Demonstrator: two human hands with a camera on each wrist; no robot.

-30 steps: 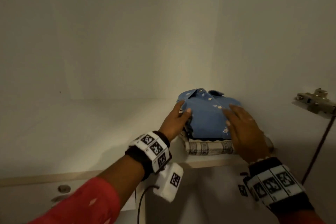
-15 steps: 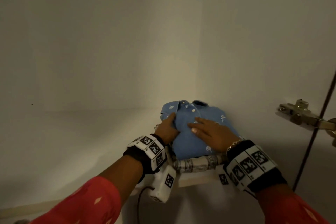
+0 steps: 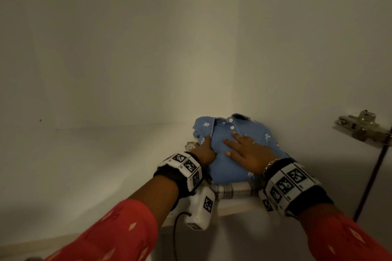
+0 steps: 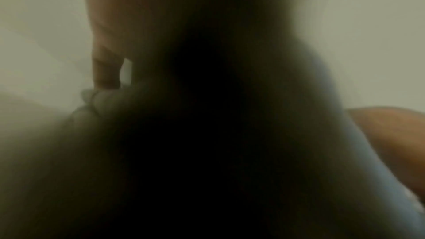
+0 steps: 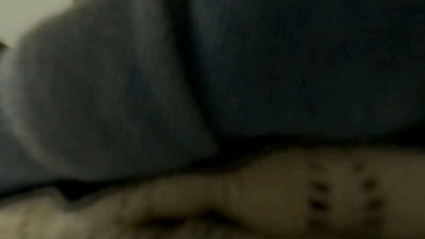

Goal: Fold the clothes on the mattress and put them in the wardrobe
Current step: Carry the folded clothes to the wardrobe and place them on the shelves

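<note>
A folded blue shirt (image 3: 239, 133) with white buttons lies on top of a folded plaid garment (image 3: 233, 190), in the back right corner of the wardrobe shelf (image 3: 106, 165). My left hand (image 3: 204, 150) lies against the shirt's left side, thumb on top; its other fingers are hidden. My right hand (image 3: 244, 148) lies flat on the shirt's top with straight, spread fingers. The left wrist view is dark and blurred, showing a finger (image 4: 106, 72) above cloth. In the right wrist view, blurred blue cloth (image 5: 299, 52) sits over the plaid garment (image 5: 276, 188).
White wardrobe walls (image 3: 127, 48) enclose the shelf at the back and on the right. A metal door hinge (image 3: 360, 127) sticks out at the right, with a dark rod (image 3: 369, 182) below it. The shelf stretches bare to the left of the pile.
The pile has slid deeper into the shelf's back right corner. My right hand moved from the shirt's right side onto its top. My left hand stays at the left side.
</note>
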